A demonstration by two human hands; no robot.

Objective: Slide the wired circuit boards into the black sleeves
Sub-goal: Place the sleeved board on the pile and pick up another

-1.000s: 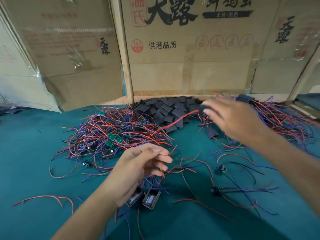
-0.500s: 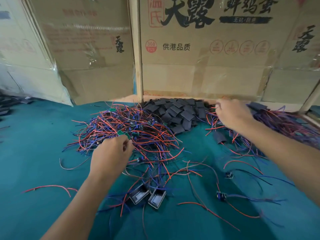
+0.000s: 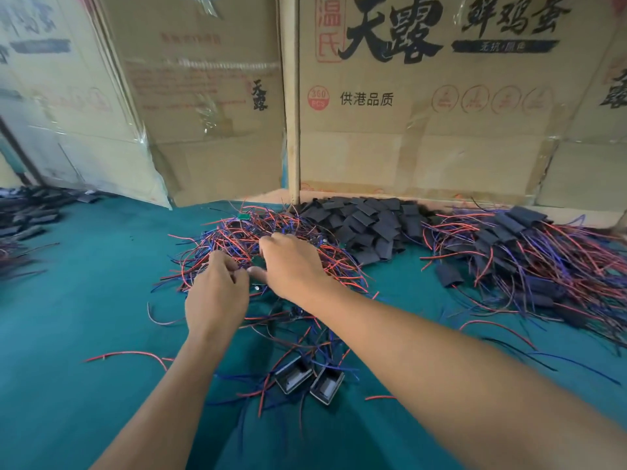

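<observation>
Both hands are down in the tangle of red and blue wired circuit boards on the green-covered desk. The left hand has its fingers curled in tight, knuckles up, at the near edge of the tangle; they seem to pinch at wires there, though what exactly sits between them is hidden under the hand. The right hand lies just beside it, thumb tip almost touching the left fingers, its own fingers bent down into the wires (whether they have closed on a board cannot be told from this angle).

A single green board shows on top of the tangle, beyond both hands. Farther off and to the right of the right fingers, against the foot of the cardboard boxes, is the heap of empty black sleeves. Well to the right of that is a second pile, sleeved boards with their wires trailing out over the cloth.

Nearer the person than either hand, between the two forearms, two small black rectangular housings lie side by side among loose wires. A stray red wire lies to the left of the left forearm. At the far left edge of the desk there is another dark heap, too blurred to name.
</observation>
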